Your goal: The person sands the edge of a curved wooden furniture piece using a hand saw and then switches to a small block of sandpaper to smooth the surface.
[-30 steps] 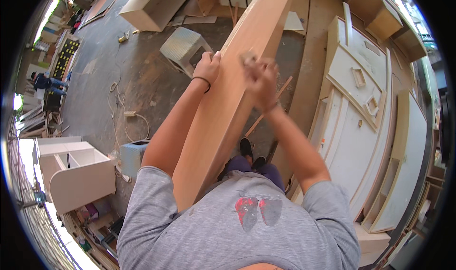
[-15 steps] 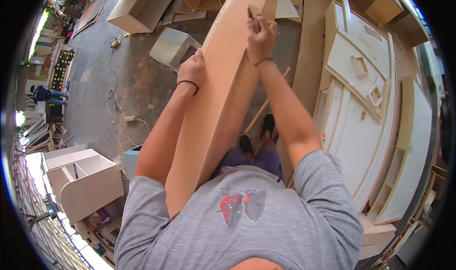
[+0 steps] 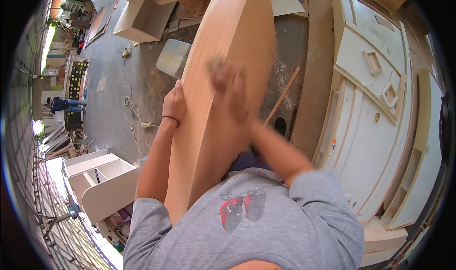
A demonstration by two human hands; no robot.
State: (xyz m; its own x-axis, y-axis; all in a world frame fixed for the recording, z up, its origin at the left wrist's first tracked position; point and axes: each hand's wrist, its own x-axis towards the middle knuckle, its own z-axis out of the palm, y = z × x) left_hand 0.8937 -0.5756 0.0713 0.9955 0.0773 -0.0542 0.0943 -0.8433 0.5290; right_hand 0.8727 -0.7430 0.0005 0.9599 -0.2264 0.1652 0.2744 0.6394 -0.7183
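A long, light-brown wooden box-like piece (image 3: 194,122) stretches from against my body to the far edge, two of its faces meeting in a lengthwise ridge. My left hand (image 3: 175,101) is closed over its left edge, with some fingertips out of sight. Across the ridge, on the right-hand face, lies my right hand (image 3: 230,87), smeared by motion. At its fingertips is a small brown piece (image 3: 216,66) that looks like folded sandpaper, also blurred.
Right of me lie large white panels with wooden frames (image 3: 365,137). A white cabinet (image 3: 107,189) stands at the near left. Farther off are wooden boxes (image 3: 142,20), a translucent bin (image 3: 173,57), floor cables (image 3: 130,110) and a person in dark clothes (image 3: 59,103).
My right hand has moved nearer along the ridge with the brown piece. The wooden piece has tilted, showing more of its right face. My left hand stays on the left edge.
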